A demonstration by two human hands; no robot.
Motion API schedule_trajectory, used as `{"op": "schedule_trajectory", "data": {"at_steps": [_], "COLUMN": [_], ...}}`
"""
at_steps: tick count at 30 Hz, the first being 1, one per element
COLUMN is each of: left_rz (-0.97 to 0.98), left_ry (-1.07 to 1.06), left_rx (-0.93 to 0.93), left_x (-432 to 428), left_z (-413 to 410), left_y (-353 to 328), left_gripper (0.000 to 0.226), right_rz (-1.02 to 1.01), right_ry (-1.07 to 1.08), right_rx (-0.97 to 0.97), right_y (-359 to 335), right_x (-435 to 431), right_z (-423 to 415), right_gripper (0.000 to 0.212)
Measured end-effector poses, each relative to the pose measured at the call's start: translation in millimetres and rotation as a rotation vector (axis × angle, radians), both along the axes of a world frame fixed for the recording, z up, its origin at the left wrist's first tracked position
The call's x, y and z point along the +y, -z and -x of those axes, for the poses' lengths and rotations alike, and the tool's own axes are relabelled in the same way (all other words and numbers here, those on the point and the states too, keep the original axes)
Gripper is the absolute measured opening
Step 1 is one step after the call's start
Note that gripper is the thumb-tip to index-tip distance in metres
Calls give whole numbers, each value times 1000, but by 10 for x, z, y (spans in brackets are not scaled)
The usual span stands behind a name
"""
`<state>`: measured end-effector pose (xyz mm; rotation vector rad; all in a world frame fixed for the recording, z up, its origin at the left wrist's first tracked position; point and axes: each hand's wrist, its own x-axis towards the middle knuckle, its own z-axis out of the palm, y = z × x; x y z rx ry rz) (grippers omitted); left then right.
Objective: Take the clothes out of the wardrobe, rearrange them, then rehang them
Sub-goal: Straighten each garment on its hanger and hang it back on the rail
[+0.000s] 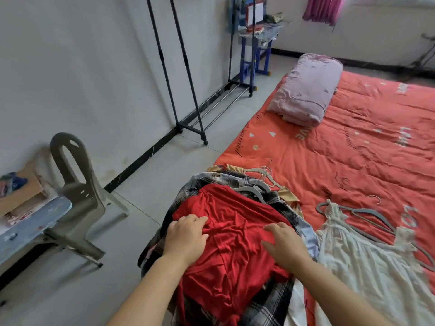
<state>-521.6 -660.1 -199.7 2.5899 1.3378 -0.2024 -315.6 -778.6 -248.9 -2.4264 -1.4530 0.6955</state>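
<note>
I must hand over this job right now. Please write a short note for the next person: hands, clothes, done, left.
Left grip: on the red garment, fingers bent into the cloth; hold unclear.
Right grip: flat and open on the same garment.
Clothes: pile with plaid shirt and hangers on the bed edge; white dress with a grey hanger beside it.
Done: clothes taken out.
Left: sort, rehang on the rack.
</note>
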Motion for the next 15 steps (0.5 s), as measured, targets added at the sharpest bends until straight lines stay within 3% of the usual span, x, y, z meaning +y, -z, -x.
{"op": "schedule_trajectory", "data": {"at_steps": [15], "left_rz": [118], "left_ry": [387], "left_rx": [-32], "left_x": [1761], "left_z": [-833], "left_y": [957], "left_gripper": [48], "right_rz": [147], "right_ry": [329], "right_rx": [31], "right_y": [782], "right_x": [1293], "right_z": [-179], "right_gripper": [40]}}
